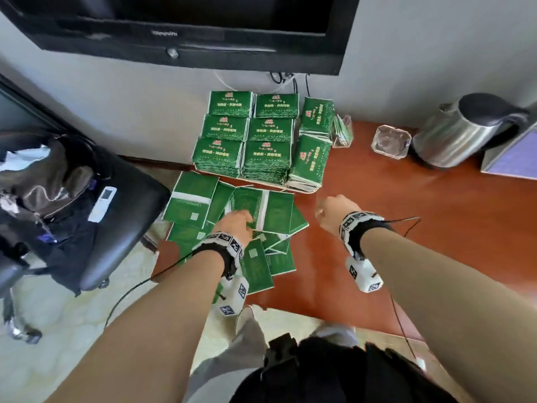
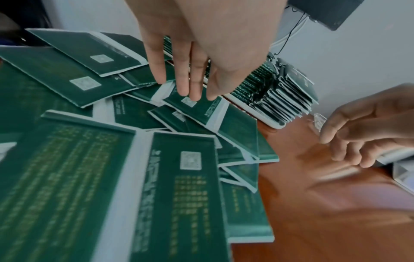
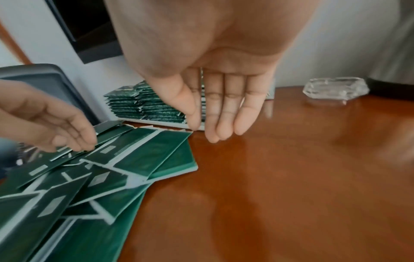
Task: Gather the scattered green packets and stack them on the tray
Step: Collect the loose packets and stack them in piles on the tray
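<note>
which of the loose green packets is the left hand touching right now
The packet under the left hand fingertips, with a small pale square label and white band, lying on top of the pile beside the tray. The other loose packets are untouched.

— How is the scene lit? 
— Soft, even daylight is seen throughout; its source cannot be told; only faint shadows are cast under the hands; pale sheen is spread across the polished wooden table (image 1: pixel 406 216), and streaked highlights are reflected in it in both wrist views; glare is caught on the steel kettle (image 1: pixel 462 132).

— And the sharpness? 
— The head view is rendered fairly crisp at the centre, though straight lines are bowed toward its edges; the nearest scattered packets (image 2: pixel 94 186) are smeared and enlarged in the left wrist view; the right hand (image 2: pixel 367 127) is blurred there; colours are shown cooler and darker in both wrist views; the right wrist view's lower corners are softened.
</note>
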A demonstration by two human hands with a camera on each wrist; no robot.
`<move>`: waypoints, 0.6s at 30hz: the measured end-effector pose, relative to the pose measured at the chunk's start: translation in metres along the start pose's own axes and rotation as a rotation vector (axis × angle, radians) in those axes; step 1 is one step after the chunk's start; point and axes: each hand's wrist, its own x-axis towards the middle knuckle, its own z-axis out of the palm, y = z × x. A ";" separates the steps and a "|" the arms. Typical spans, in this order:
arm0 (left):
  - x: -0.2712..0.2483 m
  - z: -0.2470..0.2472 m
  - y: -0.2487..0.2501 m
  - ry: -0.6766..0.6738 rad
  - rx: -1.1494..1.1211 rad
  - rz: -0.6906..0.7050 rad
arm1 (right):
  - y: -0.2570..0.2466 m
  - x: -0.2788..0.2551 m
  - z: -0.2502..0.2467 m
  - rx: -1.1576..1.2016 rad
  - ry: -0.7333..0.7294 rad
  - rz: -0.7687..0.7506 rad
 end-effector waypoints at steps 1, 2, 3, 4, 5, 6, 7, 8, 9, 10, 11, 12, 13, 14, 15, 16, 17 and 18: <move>-0.003 0.003 -0.009 -0.027 0.014 0.027 | -0.009 -0.007 0.012 0.029 -0.012 0.036; -0.006 0.006 -0.017 -0.051 0.031 0.049 | -0.018 -0.015 0.025 0.059 -0.020 0.064; -0.010 0.009 -0.024 -0.071 0.044 0.072 | -0.028 -0.022 0.036 0.085 -0.039 0.098; -0.014 0.012 -0.030 -0.088 0.060 0.102 | -0.038 -0.028 0.046 0.105 -0.060 0.123; -0.018 0.014 -0.035 -0.103 0.073 0.134 | -0.047 -0.033 0.055 0.122 -0.081 0.144; -0.022 0.015 -0.040 -0.118 0.088 0.154 | -0.054 -0.037 0.064 0.133 -0.092 0.160; -0.025 0.017 -0.044 -0.129 0.109 0.166 | -0.061 -0.041 0.071 0.138 -0.107 0.180; -0.027 0.021 -0.048 -0.133 0.135 0.171 | -0.067 -0.043 0.079 0.145 -0.120 0.186; -0.029 0.024 -0.053 -0.132 0.154 0.168 | -0.072 -0.045 0.085 0.157 -0.134 0.187; -0.031 0.026 -0.056 -0.128 0.160 0.160 | -0.077 -0.044 0.091 0.168 -0.144 0.188; -0.032 0.027 -0.058 -0.122 0.156 0.153 | -0.083 -0.044 0.094 0.177 -0.154 0.191; -0.032 0.027 -0.059 -0.115 0.153 0.152 | -0.088 -0.042 0.098 0.183 -0.158 0.183; -0.032 0.027 -0.059 -0.105 0.153 0.164 | -0.092 -0.040 0.101 0.182 -0.167 0.171; -0.031 0.026 -0.057 -0.084 0.167 0.193 | -0.095 -0.037 0.103 0.172 -0.173 0.160; -0.029 0.025 -0.054 -0.052 0.197 0.239 | -0.098 -0.035 0.103 0.159 -0.177 0.164; -0.027 0.024 -0.050 -0.020 0.236 0.299 | -0.100 -0.032 0.104 0.150 -0.167 0.173; -0.024 0.023 -0.044 0.005 0.276 0.373 | -0.101 -0.028 0.102 0.147 -0.149 0.191; -0.021 0.022 -0.037 0.009 0.326 0.457 | -0.101 -0.024 0.100 0.155 -0.119 0.216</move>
